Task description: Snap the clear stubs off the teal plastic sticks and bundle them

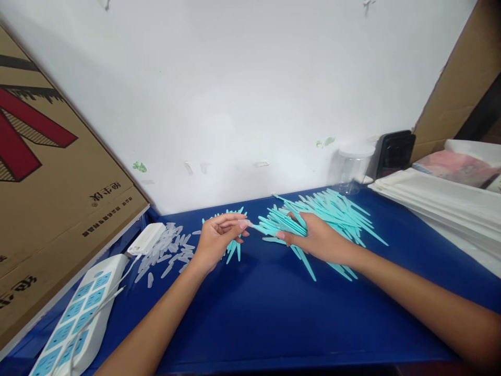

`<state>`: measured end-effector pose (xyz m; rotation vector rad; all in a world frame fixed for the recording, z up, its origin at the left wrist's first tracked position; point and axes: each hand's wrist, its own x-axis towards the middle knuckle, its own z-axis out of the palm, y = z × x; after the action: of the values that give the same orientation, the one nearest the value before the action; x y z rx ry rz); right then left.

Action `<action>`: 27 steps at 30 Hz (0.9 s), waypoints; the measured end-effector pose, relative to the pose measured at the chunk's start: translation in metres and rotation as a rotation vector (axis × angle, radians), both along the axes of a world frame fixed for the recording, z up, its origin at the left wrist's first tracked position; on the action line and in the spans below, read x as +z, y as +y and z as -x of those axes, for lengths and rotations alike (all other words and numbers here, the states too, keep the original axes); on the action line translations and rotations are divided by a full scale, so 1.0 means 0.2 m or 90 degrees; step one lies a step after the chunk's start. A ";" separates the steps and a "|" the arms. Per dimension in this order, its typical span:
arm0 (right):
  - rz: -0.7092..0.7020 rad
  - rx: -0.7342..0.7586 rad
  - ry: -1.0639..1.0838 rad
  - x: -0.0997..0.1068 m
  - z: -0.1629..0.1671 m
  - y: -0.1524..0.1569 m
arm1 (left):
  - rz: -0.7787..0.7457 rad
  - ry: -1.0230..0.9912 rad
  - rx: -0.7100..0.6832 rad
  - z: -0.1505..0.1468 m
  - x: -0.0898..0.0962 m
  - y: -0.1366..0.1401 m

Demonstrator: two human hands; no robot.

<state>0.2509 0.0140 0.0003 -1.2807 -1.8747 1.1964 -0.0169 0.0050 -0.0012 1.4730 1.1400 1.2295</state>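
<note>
Here, a left hand (pixel 218 237) and a right hand (pixel 319 237) nearly meet over a blue tabletop (pixel 242 324)

From where I stand, a person's two bare forearms reach in over the tabletop. The right hand is curled around a bundle of turquoise sticks (pixel 284 223), thumb across the near side, the thin ends fanning toward the left hand. The left hand's thumb and fingertips pinch a small pale piece (pixel 245 224) at the narrow end of one stick; I cannot tell whether it is separate or part of that stick.

Behind and to the right of the right hand spreads a large loose pile of turquoise sticks (pixel 340 211). A smaller turquoise heap (pixel 234 249) lies beside the left hand, partly hidden by it. Farther left are scattered translucent pieces (pixel 166 248), next to a white box (pixel 146 238) with a cable and a long white power strip (pixel 84 313) with blue sockets.

A printed cardboard box (pixel 58 172) stands along the left. At the back, near the white wall (pixel 235 94), sit a clear jar (pixel 349 172) with a white lid and a dark object (pixel 395 151). White sheet-like material (pixel 438 203) is stacked at the right.
</note>
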 end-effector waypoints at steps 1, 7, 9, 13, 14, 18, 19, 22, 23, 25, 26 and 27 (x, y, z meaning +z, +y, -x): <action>0.005 -0.002 -0.006 0.00 0.00 0.00 | -0.009 0.012 0.001 0.00 0.00 0.00; 0.027 -0.022 0.013 0.01 0.01 -0.01 | -0.063 0.118 -0.010 0.01 -0.01 0.00; 0.019 -0.019 0.015 0.01 0.01 -0.01 | -0.049 0.126 -0.022 0.01 -0.01 -0.01; -0.026 -0.023 -0.005 0.01 0.02 -0.02 | 0.000 0.088 -0.031 -0.02 -0.01 -0.03; -0.041 -0.026 -0.011 0.01 0.02 -0.02 | 0.010 0.084 -0.034 -0.03 -0.01 -0.04; -0.100 -0.039 -0.031 -0.02 0.02 -0.02 | 0.037 0.081 -0.052 -0.05 -0.02 -0.05; -0.115 -0.047 -0.037 -0.02 0.02 -0.02 | 0.042 0.076 -0.057 -0.05 -0.03 -0.04; -0.154 -0.070 -0.049 -0.03 0.02 -0.01 | 0.049 0.056 -0.075 -0.05 -0.05 -0.04; -0.163 -0.070 -0.051 -0.03 0.02 -0.01 | 0.051 0.051 -0.081 -0.05 -0.05 -0.04; -0.165 -0.060 -0.050 -0.02 0.02 -0.01 | 0.050 0.046 -0.087 -0.05 -0.06 -0.03; -0.153 -0.046 -0.048 -0.01 0.02 -0.01 | 0.047 0.044 -0.085 -0.05 -0.06 -0.03; -0.137 -0.028 -0.044 -0.01 0.02 -0.01 | 0.044 0.044 -0.079 -0.05 -0.06 -0.03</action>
<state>0.2474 0.0120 -0.0011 -1.2507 -1.9541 0.9100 -0.0075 -0.0007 -0.0132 1.5212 1.1077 1.0517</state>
